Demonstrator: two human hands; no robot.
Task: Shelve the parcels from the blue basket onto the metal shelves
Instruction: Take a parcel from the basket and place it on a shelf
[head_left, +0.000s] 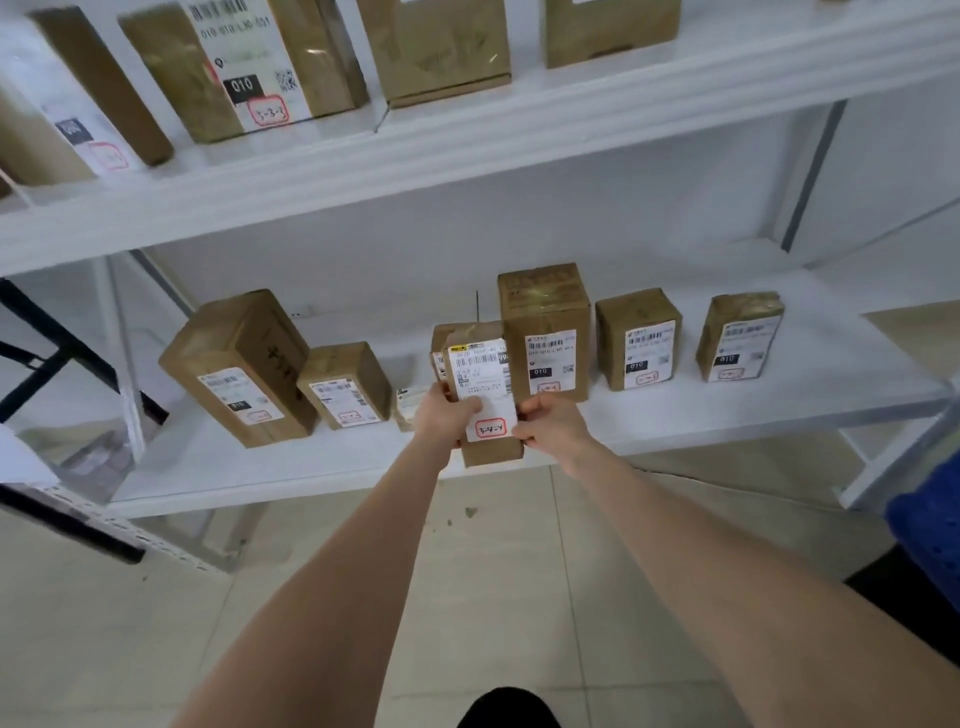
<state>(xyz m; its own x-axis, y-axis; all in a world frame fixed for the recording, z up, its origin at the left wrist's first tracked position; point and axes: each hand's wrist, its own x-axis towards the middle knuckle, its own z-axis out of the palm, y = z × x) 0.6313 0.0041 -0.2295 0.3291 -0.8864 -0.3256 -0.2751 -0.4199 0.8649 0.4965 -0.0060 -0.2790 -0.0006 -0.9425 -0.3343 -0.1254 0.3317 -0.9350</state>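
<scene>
Both hands are closed on one small brown parcel (485, 395), held upright with its white label facing the camera: the left hand (448, 415) grips its left edge with the thumb across the label, and the right hand (550, 421) pinches its right edge low down. The parcel sits at the front lip of the lower shelf (675, 415), in the gap between a short box (345, 384) and a tall box (545, 332); whether its base already rests on the shelf cannot be told.

The gap looks tight. If the parcel goes in crooked, it could nudge the tall box on its right, or push over another small parcel (440, 345) standing just behind it. There is also a small pale item (408, 408) low on the shelf beside the left hand that might get shoved back. Let go too near the lip, the narrow upright parcel could tip forward onto the floor (493, 571).

By count, the lower shelf carries six brown parcels besides the held one: a large tilted box (239, 364) at far left, the short box, the hidden small one, the tall box, and two more (639, 338) (740, 335) to the right. The upper shelf (467, 140) shows about five, partly cropped. One blue basket (924, 535) peeks in at the right edge.
</scene>
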